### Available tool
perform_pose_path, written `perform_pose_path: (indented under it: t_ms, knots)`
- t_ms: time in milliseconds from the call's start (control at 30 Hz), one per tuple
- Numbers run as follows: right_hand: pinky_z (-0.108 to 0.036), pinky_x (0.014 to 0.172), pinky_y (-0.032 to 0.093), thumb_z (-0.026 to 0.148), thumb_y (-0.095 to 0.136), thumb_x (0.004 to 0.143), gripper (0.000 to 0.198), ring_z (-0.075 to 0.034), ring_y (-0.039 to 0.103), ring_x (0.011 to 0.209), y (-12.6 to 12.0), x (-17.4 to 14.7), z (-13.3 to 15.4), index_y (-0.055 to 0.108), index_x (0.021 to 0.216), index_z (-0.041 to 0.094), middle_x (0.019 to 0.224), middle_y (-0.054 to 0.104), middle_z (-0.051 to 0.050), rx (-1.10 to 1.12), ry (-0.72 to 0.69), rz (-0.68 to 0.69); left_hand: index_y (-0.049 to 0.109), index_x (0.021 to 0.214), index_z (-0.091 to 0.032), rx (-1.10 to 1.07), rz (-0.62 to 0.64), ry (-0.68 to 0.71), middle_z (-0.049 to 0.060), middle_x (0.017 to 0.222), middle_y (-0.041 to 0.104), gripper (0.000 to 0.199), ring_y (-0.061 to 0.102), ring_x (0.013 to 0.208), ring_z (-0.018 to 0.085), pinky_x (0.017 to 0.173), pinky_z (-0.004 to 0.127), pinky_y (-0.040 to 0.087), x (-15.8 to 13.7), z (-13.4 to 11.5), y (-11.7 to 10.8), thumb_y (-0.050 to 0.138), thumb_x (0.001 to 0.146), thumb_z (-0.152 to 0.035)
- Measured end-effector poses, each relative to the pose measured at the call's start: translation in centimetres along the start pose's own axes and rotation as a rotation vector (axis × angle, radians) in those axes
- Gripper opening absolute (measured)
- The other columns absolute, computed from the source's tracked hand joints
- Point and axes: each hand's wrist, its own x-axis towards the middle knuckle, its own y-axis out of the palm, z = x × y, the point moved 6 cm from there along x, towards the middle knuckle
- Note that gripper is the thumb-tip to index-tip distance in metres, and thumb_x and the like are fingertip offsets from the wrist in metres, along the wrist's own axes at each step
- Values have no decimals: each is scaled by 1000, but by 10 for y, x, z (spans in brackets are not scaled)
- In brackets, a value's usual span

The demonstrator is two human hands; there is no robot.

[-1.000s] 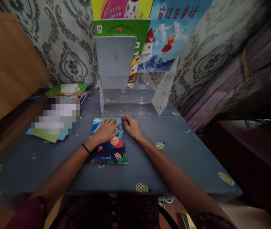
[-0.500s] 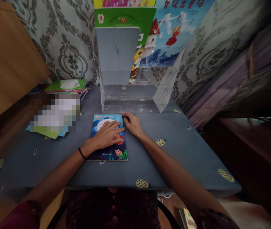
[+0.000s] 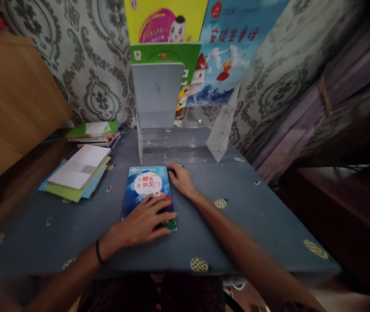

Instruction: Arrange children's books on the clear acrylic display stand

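A blue picture book with a white circle and red Chinese title lies closed on the cloth-covered table. My left hand rests on the lower part of its cover, palm down with the fingers spread, hiding some of the picture. At the book's upper right corner is my right hand, its side on the tablecloth. The fingertips touch or nearly touch that corner; index finger and thumb are slightly bent, with a gap between them.
Behind the book stands a clear acrylic book rack holding several large books, among them a blue one and a yellow one. To the left lie a pile of thin books and a green-topped stack. A purple curtain hangs at right.
My left hand has slid down the cover toward the book's lower edge, uncovering the title. My right hand stays by the upper right corner. The view has tilted up slightly.
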Motion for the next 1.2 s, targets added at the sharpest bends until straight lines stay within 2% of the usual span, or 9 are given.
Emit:
perform_pose_path:
  t_ms: [200,367,500,567,633,767,900,1067,1200]
  knots:
    - [-43,100,51,12,50,88,35,-24,67,111,3,1,0,68,118,19,117,74,-10,-36,-24,18,58,139,-29,30,-61,5,8,151,52,40,36,149,28,121,55,32,-9,-11,5,48,103,-41]
    - [-46,105,48,15,50,89,38,-25,64,117,1,-9,7,66,124,20,123,71,-11,-84,-39,36,61,134,-30,-89,-140,-28,6,147,56,36,46,142,23,120,51,36,-18,0,-2,45,104,-39]
    - [-52,110,43,21,50,94,36,-29,55,131,0,-36,36,65,128,20,141,61,-14,-184,-80,77,56,139,-25,-59,-379,-368,11,148,54,39,46,141,27,117,55,38,-46,50,-12,40,105,-36]
    - [-56,112,40,25,49,97,36,-32,50,137,4,-55,63,64,129,19,147,55,-17,-239,-143,128,51,143,-19,-12,-413,-562,15,150,52,45,42,144,31,118,58,36,-63,78,-11,40,104,-38]
    - [-58,116,36,28,49,99,38,-33,43,143,13,-75,92,62,133,17,151,51,-19,-278,-230,210,49,144,-17,-2,-381,-650,16,150,52,48,39,146,31,119,58,33,-73,97,-6,39,104,-40]
    - [-57,121,30,35,55,99,47,-31,33,150,40,-107,139,55,143,18,157,45,-16,-287,-391,441,52,142,-22,-29,-312,-607,12,157,45,45,33,151,29,120,56,31,-76,108,-4,35,104,-39]
    - [-50,125,25,38,49,103,50,-24,31,151,60,-125,165,49,148,17,158,44,-13,-260,-565,628,52,142,-23,-77,-225,-553,10,159,44,44,32,151,26,121,59,29,-73,107,-7,35,104,-37]
    - [-51,127,15,40,45,105,51,-23,31,151,69,-131,174,45,151,18,157,47,-10,-260,-629,662,49,144,-21,-57,-215,-516,10,160,43,45,34,151,24,123,55,25,-74,108,-6,34,104,-36]
    - [-50,128,14,41,45,105,51,-23,32,151,70,-132,175,45,151,21,157,46,-8,-260,-623,650,47,146,-21,-26,-227,-504,11,160,42,45,35,150,24,122,56,26,-75,109,0,32,105,-36]
